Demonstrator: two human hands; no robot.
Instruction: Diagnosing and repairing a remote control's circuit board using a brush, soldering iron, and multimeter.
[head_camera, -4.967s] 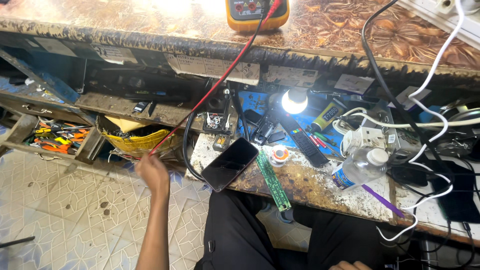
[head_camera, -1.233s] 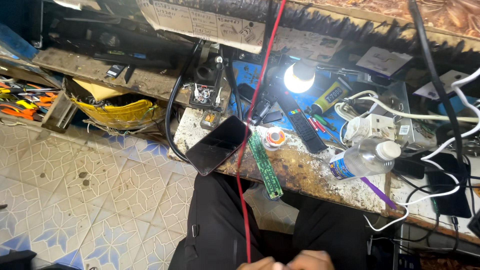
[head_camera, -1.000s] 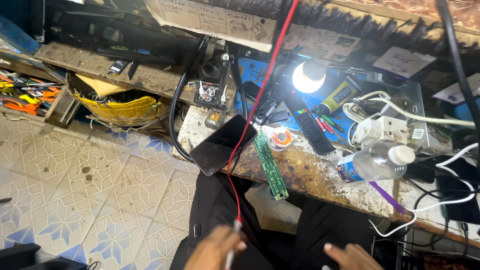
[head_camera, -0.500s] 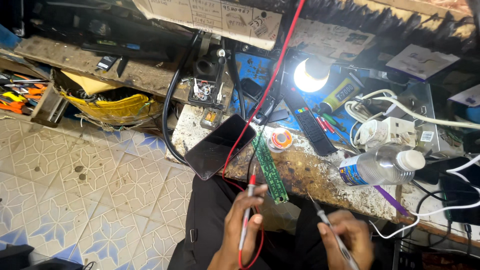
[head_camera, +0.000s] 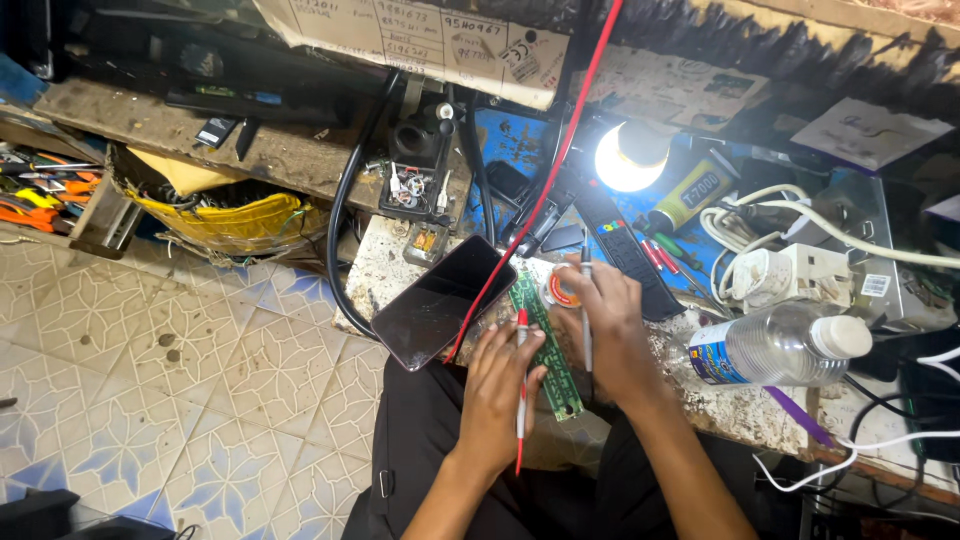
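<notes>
My left hand (head_camera: 497, 388) grips a red test probe (head_camera: 521, 385), whose red lead (head_camera: 545, 190) runs up past the bench. My right hand (head_camera: 612, 328) holds a black test probe (head_camera: 586, 305) upright. Between the two hands lies a long green circuit board (head_camera: 547, 345) on the worn bench edge. A dark smartphone (head_camera: 443, 300) rests tilted just left of my left hand. A small round solder reel (head_camera: 561, 289) sits beside my right hand's fingers.
A lit bulb (head_camera: 630, 158) glares at the back. A clear plastic bottle (head_camera: 780, 346) lies to the right, near a white power strip (head_camera: 785, 275) and cables. A black remote (head_camera: 625, 255), a glue tube (head_camera: 692, 190), a yellow bin (head_camera: 235, 215) and a tiled floor (head_camera: 180, 390) surround me.
Both hands have risen from my lap to the bench edge with a probe in each. The red probe now lies beside the green board and the black probe stands over it.
</notes>
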